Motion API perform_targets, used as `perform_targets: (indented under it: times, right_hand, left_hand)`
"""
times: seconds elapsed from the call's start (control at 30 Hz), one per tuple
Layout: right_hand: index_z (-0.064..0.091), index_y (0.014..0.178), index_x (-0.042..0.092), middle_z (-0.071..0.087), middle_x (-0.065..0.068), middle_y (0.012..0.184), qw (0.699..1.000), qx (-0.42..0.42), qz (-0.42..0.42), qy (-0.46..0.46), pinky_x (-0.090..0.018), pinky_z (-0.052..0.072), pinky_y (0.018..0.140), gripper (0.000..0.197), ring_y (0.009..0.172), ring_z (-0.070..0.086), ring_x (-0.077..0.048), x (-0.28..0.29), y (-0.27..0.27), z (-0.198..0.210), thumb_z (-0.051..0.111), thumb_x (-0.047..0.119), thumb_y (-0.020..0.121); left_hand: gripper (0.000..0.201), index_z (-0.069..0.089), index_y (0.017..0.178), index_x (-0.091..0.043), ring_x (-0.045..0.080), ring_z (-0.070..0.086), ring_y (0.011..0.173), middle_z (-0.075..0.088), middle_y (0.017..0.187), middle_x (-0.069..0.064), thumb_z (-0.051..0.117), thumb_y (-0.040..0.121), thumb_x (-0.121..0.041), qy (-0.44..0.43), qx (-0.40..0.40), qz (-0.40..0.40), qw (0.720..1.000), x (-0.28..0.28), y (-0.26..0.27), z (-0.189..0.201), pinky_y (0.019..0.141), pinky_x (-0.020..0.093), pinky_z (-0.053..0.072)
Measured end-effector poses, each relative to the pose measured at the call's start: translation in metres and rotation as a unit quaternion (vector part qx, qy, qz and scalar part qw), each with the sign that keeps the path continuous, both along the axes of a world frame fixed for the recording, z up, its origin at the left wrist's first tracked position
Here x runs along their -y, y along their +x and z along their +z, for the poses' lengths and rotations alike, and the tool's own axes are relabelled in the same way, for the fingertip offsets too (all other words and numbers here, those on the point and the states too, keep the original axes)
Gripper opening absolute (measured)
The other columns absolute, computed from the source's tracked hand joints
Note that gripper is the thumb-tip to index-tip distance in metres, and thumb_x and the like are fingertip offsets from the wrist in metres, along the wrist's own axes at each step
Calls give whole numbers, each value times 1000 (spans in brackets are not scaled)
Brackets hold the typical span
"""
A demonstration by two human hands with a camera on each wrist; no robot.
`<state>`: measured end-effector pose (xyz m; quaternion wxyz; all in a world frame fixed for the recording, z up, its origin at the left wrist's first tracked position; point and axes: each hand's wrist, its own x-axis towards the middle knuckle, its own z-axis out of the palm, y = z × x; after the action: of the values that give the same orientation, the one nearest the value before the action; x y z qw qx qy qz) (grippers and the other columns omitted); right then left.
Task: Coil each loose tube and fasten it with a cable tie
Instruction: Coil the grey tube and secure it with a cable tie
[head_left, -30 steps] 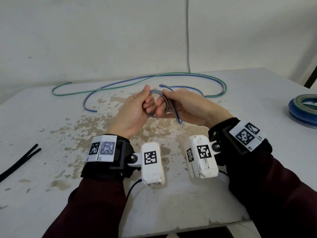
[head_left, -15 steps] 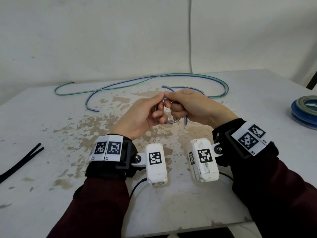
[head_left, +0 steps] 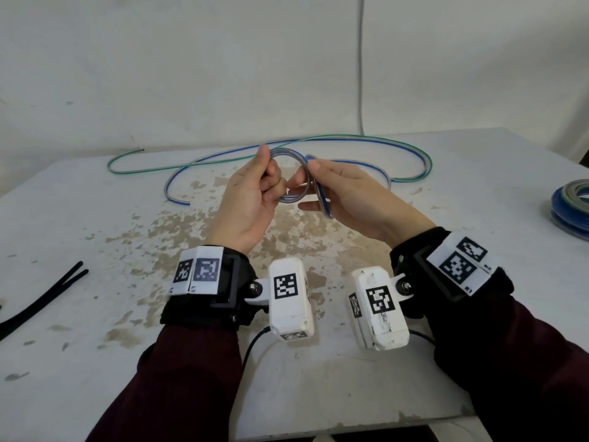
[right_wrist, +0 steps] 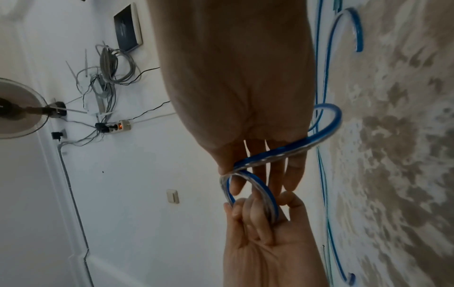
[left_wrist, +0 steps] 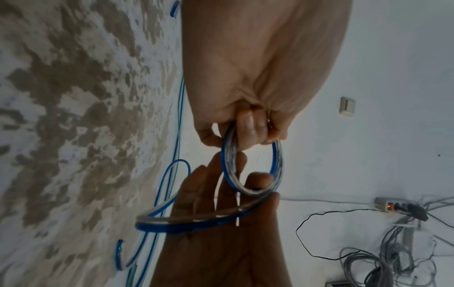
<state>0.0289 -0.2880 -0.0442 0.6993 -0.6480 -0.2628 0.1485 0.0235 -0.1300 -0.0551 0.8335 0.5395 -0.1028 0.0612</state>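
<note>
Held above the bench (head_left: pixel 95 218), the springy, light blue tube (head_left: pixel 291 173) wants to uncoil, so the left hand (head_left: pixel 251 202) pinches its small coil while the right hand (head_left: pixel 353 199) fingers, loosely curled, guide the tail.

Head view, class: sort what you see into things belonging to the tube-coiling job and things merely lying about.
Job:
blue tube, being coiled by left hand and right hand
green tube, still loose
black cable ties
finished coils

Lying about:
grey wall cable
</note>
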Motion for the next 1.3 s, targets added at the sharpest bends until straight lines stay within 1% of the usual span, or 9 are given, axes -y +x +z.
perform_targets:
  times: [0.13,0.3,0.4,0.57,0.7,0.9,1.03,1.13,1.3]
  right_hand:
    - [60,91,13,67,1,90,1000,-25,11,-13,-25,50,78,32,90,64,-9,4,1,0,33,24,104]
    - [57,83,12,61,4,64,998,-48,-25,32,-24,48,78,37,77,60,-12,-3,2,-3,29,21,105]
    - [55,82,12,55,5,59,997,-51,-28,54,-26,46,81,36,80,58,-14,-5,1,-3,29,21,105]
    - [59,86,15,60,2,75,991,-102,0,88,-26,48,81,35,87,60,-12,-13,-2,-6,31,24,104]
    - [64,102,11,66,-2,96,971,-191,67,128,-27,54,78,33,96,62,-12,-15,-7,-8,34,25,102]
    - [60,117,7,63,-5,111,987,-121,41,101,-17,48,62,31,106,57,-19,-18,-6,-10,36,20,103]
    - [61,88,10,64,-3,88,988,-99,0,117,-20,51,69,31,88,61,-12,-16,-4,-11,35,16,103]
    - [54,78,14,58,0,78,989,-88,-15,117,-23,46,77,33,79,57,-10,-12,0,-9,33,18,104]
    - [49,79,11,49,0,67,987,-102,-12,126,-25,45,78,33,65,49,-12,-1,4,1,28,16,104]
  left_hand:
    - [41,41,67,-13,7,24,45,25,52,-7,35,103,-30,12,-7,11,1000,0,0,-2,62,24,25]
    - [40,41,67,-15,7,24,44,27,50,-8,34,103,-31,-9,-30,-29,999,2,0,-2,63,25,24]
    - [40,40,68,-15,7,24,44,27,50,-8,32,104,-30,0,-13,-29,999,3,0,-1,65,25,27]
    - [41,39,67,-14,10,22,48,26,50,-8,34,104,-29,-10,6,26,1000,4,-1,1,59,24,27]
    - [41,40,66,-15,10,20,50,27,50,-8,36,103,-32,-86,-18,25,996,2,0,1,55,22,27]
    - [41,38,68,-16,6,20,39,26,46,-9,33,103,-35,-131,-21,17,991,-3,2,2,48,18,36]
    - [40,38,66,-16,8,24,42,26,48,-7,34,103,-32,-118,-16,-16,993,-2,4,1,64,22,38]
    - [41,36,65,-15,10,26,44,27,48,-5,32,103,-28,-114,-25,-54,992,1,1,2,73,27,42]
    - [41,43,58,-12,16,38,47,31,51,1,31,97,-17,-83,-45,-77,993,3,-5,5,60,26,39]
